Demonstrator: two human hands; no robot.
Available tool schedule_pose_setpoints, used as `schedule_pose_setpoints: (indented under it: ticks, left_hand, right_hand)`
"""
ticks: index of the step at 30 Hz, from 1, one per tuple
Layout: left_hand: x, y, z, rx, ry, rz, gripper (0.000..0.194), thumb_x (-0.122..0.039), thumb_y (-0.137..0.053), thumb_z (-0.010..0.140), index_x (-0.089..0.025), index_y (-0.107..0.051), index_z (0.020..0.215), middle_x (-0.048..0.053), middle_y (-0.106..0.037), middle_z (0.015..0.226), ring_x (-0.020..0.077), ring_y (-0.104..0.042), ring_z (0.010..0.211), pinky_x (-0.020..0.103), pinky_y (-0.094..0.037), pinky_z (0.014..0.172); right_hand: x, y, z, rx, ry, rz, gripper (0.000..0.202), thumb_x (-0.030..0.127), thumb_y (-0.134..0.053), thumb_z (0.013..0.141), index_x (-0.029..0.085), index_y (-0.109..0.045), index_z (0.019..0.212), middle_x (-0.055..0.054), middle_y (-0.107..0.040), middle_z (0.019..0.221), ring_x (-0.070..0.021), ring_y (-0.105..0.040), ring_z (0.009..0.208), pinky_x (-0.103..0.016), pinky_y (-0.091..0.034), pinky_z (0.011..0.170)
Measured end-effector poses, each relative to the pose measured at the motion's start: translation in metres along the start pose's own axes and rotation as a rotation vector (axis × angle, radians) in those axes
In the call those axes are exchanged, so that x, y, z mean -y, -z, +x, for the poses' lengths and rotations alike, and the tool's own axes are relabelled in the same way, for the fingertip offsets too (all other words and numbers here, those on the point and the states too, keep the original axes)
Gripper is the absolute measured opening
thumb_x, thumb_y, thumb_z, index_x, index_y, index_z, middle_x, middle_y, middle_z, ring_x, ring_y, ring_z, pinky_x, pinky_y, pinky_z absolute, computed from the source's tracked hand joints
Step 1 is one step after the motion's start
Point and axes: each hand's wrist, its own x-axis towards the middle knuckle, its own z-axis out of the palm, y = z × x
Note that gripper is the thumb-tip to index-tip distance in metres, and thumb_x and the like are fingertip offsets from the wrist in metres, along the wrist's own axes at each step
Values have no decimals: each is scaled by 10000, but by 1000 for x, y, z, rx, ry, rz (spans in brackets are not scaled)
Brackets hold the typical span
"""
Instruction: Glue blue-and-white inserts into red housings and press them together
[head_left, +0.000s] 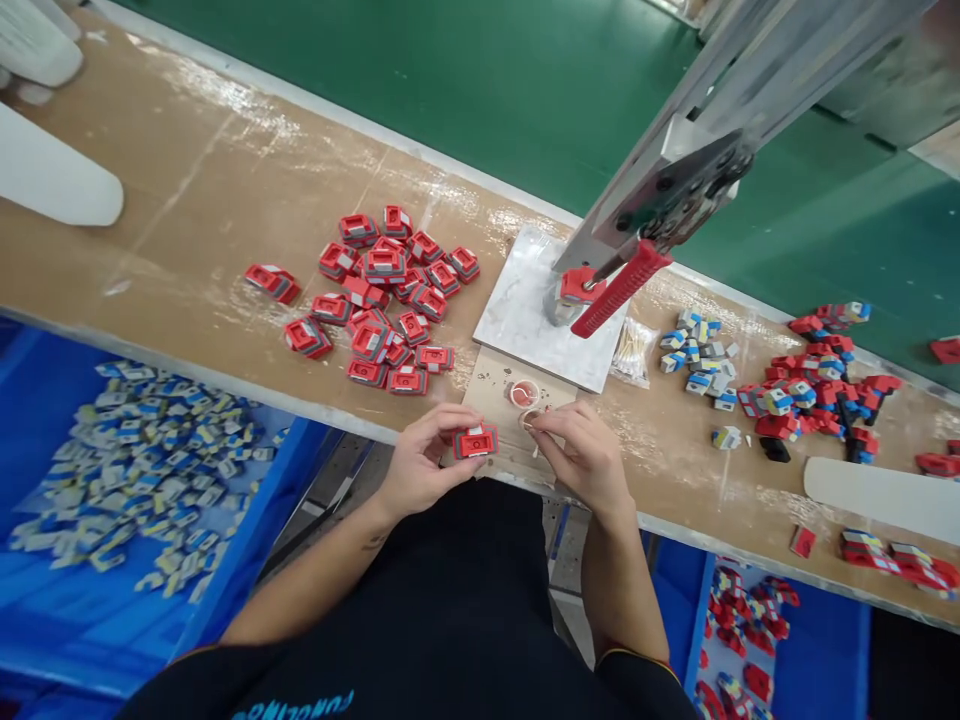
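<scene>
My left hand (431,455) is closed around a red and grey plastic toy part (475,442), its hollow red face turned up. In a pinch of thumb and fingers, my right hand (589,455) holds a thin cotton swab (535,451), whose white end points down. Between the hands, just beyond them, a small round cup (524,394) with reddish liquid stands on a stained cardboard sheet (491,375). To the left lies a loose pile of similar red and grey parts (385,265).
A toggle clamp press with a red handle (622,290) rises from a metal plate (517,300). Right of it lie a bag of cotton swabs (636,350), white-blue parts (699,350) and red assemblies (817,380). Blue bins (247,540) of parts stand below the bench's front edge.
</scene>
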Motion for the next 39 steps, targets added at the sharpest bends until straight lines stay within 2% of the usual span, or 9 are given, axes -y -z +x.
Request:
schedule_pose_setpoints:
  ticks: [3,6,8,14,21,32,36,37,39]
  left_hand:
    - [-3,-2,2,35,-40,83,286,-230,-911,809,-223,-840,1086,110,-811,1082,227,-808,969,311,-667,825]
    - [-7,-4,4,65,-50,126,273,-210,-904,797,-224,-845,1063,109,-817,1066,228,-810,935,336,-673,834]
    - [-10,-6,5,71,-67,125,264,-207,-899,800,-225,-843,1057,104,-816,1057,220,-809,920,329,-673,827]
    - [-16,-10,5,87,-120,150,245,-231,-891,834,-229,-826,1070,95,-810,1070,203,-803,915,317,-677,828]
    - [-18,-11,2,85,-177,148,317,-152,-870,824,-243,-817,1123,83,-795,1079,207,-807,949,304,-674,835]
    - [-22,-9,2,56,-155,201,277,-165,-876,794,-240,-841,1057,79,-805,1034,198,-801,880,298,-675,786]
    - [-18,-6,0,41,-135,194,332,-141,-860,789,-253,-853,1101,77,-802,1042,197,-796,898,287,-666,806]
    - [-16,-6,0,37,-120,185,338,-144,-855,795,-253,-855,1115,80,-799,1048,198,-795,904,282,-664,798]
    - [-12,-5,-2,29,-82,140,347,-157,-846,813,-253,-854,1147,85,-792,1072,198,-794,918,263,-659,760]
  right_hand:
    - [17,10,-2,-181,-52,50,236,58,-753,946,267,-753,1056,-3,-809,859,-190,-726,753,-341,-585,681]
    - [36,12,-4,-400,-87,158,223,87,-776,931,272,-747,1052,8,-792,820,-193,-717,688,-358,-560,639]
    - [46,7,-5,-447,-77,235,179,127,-774,947,272,-743,1047,15,-785,786,-189,-707,634,-363,-549,612]
    - [53,-10,-3,-344,-76,367,141,140,-760,965,252,-738,1048,-14,-807,801,-191,-726,626,-359,-568,592]
    - [57,-9,2,-264,-50,331,157,110,-729,965,252,-728,1031,-10,-809,771,-186,-730,610,-346,-573,563]
    - [49,3,-5,-288,-56,275,231,80,-767,916,268,-772,1050,2,-806,772,-194,-723,599,-361,-578,576]
    - [33,10,-9,-454,-86,229,207,92,-793,906,270,-770,1010,9,-778,753,-194,-720,620,-358,-561,586]
    - [27,11,-9,-463,-113,205,198,95,-796,908,270,-769,996,8,-775,759,-193,-724,644,-351,-561,596]
    - [16,9,-10,-390,-163,151,165,112,-790,924,269,-764,967,3,-785,785,-193,-731,689,-343,-572,620]
